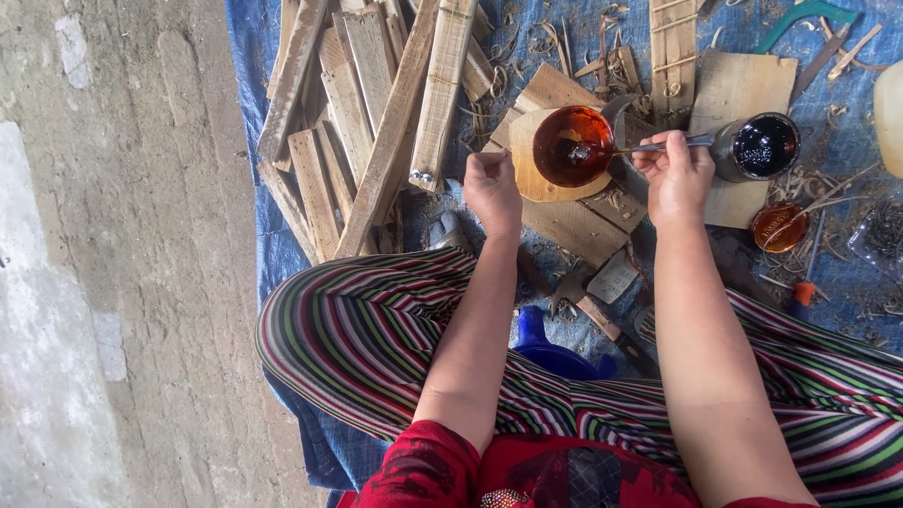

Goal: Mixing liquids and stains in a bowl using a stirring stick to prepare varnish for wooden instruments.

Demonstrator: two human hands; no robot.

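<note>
Near the blue tarp's [259, 56] far edge, a thin metal spoon [628, 149] is pinched in the right hand [675, 174], lying leftward into the round bowl of amber liquid [573, 145]; the left hand [491, 188], fingers curled, touches the bowl's wooden board [529, 179].

Blue tarp [254, 56] spread over bare concrete floor [122, 263], carrying a heap of wooden slats [376, 113], flat board offcuts [743, 89], scattered wood shavings [564, 42], a hammer [593, 310] and an orange-handled tool [802, 293].
</note>
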